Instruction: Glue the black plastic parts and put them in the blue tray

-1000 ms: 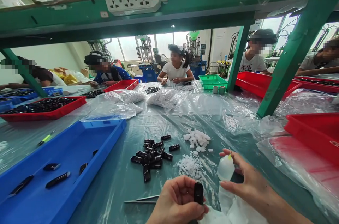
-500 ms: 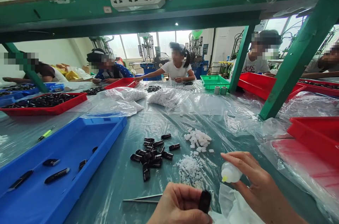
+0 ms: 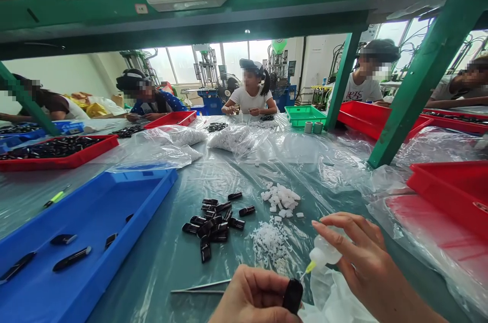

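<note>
Left hand (image 3: 251, 297) clamped on black plastic part (image 3: 293, 296), right hand (image 3: 366, 262) closed round yellow-tipped squeeze bottle (image 3: 324, 252) just beside it; risk: stray drips from over-squeezing or a slip.

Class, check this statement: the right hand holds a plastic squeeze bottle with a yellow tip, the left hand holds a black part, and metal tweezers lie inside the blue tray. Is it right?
No: the head view shows the metal tweezers lying on the plastic sheet, outside the blue tray. The rest stands: the right hand holds the squeeze bottle, the left hand the black part.
</note>
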{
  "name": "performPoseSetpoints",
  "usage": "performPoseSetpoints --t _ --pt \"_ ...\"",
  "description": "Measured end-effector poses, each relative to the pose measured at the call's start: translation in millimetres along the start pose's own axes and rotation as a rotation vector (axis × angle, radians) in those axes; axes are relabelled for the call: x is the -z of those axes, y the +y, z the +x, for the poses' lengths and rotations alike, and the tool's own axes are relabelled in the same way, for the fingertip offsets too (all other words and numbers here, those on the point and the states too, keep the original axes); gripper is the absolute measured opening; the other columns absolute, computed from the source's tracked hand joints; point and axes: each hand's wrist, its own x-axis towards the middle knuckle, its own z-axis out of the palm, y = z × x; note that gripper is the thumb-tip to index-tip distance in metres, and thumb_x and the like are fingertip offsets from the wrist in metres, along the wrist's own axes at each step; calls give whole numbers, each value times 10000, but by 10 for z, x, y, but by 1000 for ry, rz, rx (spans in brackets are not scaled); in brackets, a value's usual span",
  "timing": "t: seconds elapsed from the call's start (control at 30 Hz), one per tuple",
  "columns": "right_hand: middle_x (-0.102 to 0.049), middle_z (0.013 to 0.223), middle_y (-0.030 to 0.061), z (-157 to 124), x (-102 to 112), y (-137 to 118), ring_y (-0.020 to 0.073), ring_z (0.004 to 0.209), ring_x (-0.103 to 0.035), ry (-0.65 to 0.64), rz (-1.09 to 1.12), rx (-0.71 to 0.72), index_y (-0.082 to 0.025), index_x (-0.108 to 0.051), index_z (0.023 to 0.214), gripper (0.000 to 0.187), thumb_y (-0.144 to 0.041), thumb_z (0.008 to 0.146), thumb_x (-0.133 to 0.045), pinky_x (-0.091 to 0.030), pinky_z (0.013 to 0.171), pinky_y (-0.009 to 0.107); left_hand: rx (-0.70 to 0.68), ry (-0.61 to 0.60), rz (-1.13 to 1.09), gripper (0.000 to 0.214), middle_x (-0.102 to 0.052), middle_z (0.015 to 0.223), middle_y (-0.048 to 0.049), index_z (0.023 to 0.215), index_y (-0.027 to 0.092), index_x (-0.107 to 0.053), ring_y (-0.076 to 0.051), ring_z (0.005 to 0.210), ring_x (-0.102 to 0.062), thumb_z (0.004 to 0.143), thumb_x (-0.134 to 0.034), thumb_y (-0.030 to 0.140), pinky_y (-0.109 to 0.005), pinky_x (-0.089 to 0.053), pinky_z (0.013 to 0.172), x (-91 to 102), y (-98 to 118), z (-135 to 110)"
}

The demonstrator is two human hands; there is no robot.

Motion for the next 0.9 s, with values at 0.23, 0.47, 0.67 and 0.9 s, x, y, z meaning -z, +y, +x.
performPoseSetpoints --t 0.23,0.47,0.67,0.9 --pt "-601 994 61 3 18 -12 203 990 -540 -8 -16 10 -221 -598 1102 491 51 793 -329 -361 821 377 -1 -39 15 254 -684 661 -43 703 101 -750 -82 580 -579 489 -847 196 -160 -392 564 -29 45 -11" --pt "-608 983 81 25 36 -38 216 996 -529 14 -32 46 -197 -617 1073 407 16 858 -345 -351 822 397 7 -22 22 213 -680 642 -46 678 96 -743 -77 551 -567 497 -829 167 -161 -378 541 -50 29 -18" --pt "-642 967 78 49 83 -76 223 979 -543 50 -12 40 -214 -642 1052 374 -5 875 -387 -348 825 408 19 20 32 232 -684 645 -47 687 100 -743 -74 540 -563 483 -826 172 -159 -373 528 -78 10 -26" --pt "-659 1045 61 -35 167 -1 225 1026 -559 -48 -156 144 -262 -587 1175 426 -22 869 -415 -316 884 433 34 -1 69 183 -665 607 -31 658 102 -738 -67 524 -545 507 -806 181 -158 -357 513 -88 19 -40"
